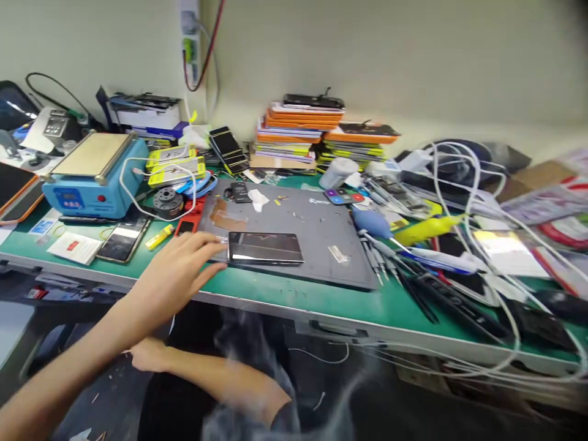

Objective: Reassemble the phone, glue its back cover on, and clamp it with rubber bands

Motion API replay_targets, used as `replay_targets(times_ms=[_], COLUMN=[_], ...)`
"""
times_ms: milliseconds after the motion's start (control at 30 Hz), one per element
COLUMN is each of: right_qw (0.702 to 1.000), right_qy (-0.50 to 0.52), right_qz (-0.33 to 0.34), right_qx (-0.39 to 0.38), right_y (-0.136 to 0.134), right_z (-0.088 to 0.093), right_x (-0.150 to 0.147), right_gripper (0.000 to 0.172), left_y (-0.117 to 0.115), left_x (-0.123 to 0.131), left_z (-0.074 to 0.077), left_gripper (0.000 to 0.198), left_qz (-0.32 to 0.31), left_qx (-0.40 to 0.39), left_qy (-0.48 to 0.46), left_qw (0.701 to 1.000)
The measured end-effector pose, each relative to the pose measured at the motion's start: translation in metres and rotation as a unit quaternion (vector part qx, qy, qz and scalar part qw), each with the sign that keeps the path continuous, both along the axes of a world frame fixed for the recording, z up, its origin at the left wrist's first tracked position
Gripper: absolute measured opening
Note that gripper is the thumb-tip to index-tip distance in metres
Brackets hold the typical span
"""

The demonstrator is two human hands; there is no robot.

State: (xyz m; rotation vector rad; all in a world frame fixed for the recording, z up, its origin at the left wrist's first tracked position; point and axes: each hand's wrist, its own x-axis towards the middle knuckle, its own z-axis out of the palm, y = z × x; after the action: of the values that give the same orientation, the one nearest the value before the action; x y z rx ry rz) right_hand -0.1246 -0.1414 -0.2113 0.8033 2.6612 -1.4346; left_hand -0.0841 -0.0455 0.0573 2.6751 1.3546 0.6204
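A dark glossy phone (265, 248) lies screen up on the grey work mat (316, 214). My left hand (186, 260) reaches in from the left, with its fingertips and thumb at the phone's left end. Thumb and fingers are apart, and I cannot tell whether they touch it. My right hand (149, 354) is low beside my lap, below the bench edge, its fingers curled closed. A thin stick like a cigarette pokes out from it. Wisps of smoke (245, 343) drift in front of my right forearm.
A blue heating-plate machine (124, 177) stands left on the green bench (275, 300), near another phone (123, 239). Stacked boxes (294, 125) line the wall. Screwdrivers (379, 257), a blue air blower (371, 222) and tangled white cables (473, 184) crowd the right.
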Motion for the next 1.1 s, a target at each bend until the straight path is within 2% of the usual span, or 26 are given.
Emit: replay_targets(times_ms=[100,167,267,367,500,600,667,767,800,867,900,933,967,1000,1067,1100], right_qw=[1.0,1.0,0.994,0.975,0.918,0.854,0.806,0.732,0.697,0.605,0.558,0.524,0.513,0.523,0.555,0.575], right_qy=[-0.02,0.006,0.071,0.14,0.233,0.292,0.315,0.322,0.327,0.358,0.385,0.417,0.448,0.477,0.509,0.507], right_qz=[-0.007,-0.018,-0.063,-0.16,-0.301,-0.408,-0.477,-0.573,-0.607,-0.67,-0.687,-0.685,-0.669,-0.632,-0.568,-0.55], right_qx=[0.005,0.021,0.047,0.071,0.11,0.134,0.152,0.181,0.196,0.239,0.263,0.286,0.3,0.316,0.333,0.33], right_y=[0.013,0.017,0.015,0.005,-0.026,-0.058,-0.079,-0.099,-0.101,-0.097,-0.092,-0.085,-0.077,-0.07,-0.058,-0.055], right_z=[0.016,0.029,0.047,0.057,0.062,0.065,0.069,0.082,0.089,0.106,0.117,0.127,0.138,0.148,0.164,0.169], right_x=[0.021,0.044,0.097,0.169,0.273,0.338,0.37,0.4,0.406,0.412,0.414,0.415,0.416,0.417,0.418,0.418], right_gripper=[0.036,0.033,0.037,0.032,0.022,0.023,0.024,0.031,0.031,0.027,0.024,0.021,0.019,0.017,0.009,0.016], left_y=[0.068,0.097,0.12,0.129,0.14,0.153,0.159,0.158,0.154,0.141,0.131,0.121,0.111,0.1,0.079,0.07], left_x=[0.049,0.07,0.088,0.098,0.112,0.12,0.121,0.119,0.118,0.117,0.117,0.117,0.117,0.117,0.116,0.115], left_z=[-0.001,-0.005,-0.011,-0.011,-0.005,0.0,0.003,0.01,0.014,0.024,0.03,0.035,0.041,0.045,0.049,0.049], left_gripper=[0.048,0.058,0.063,0.061,0.063,0.07,0.069,0.05,0.044,0.036,0.034,0.034,0.034,0.03,0.017,0.012], left_qz=[-0.059,-0.081,-0.095,-0.069,-0.037,-0.018,-0.036,-0.072,-0.07,-0.042,-0.025,-0.011,0.001,0.008,0.02,0.021], left_qx=[-0.013,-0.052,-0.104,-0.118,-0.164,-0.197,-0.231,-0.276,-0.285,-0.294,-0.292,-0.283,-0.259,-0.23,-0.157,-0.121], left_qy=[0.114,0.166,0.22,0.245,0.278,0.299,0.282,0.221,0.201,0.171,0.162,0.155,0.148,0.139,0.114,0.102], left_qw=[0.992,0.981,0.965,0.96,0.946,0.933,0.931,0.933,0.935,0.94,0.942,0.946,0.954,0.963,0.981,0.987])
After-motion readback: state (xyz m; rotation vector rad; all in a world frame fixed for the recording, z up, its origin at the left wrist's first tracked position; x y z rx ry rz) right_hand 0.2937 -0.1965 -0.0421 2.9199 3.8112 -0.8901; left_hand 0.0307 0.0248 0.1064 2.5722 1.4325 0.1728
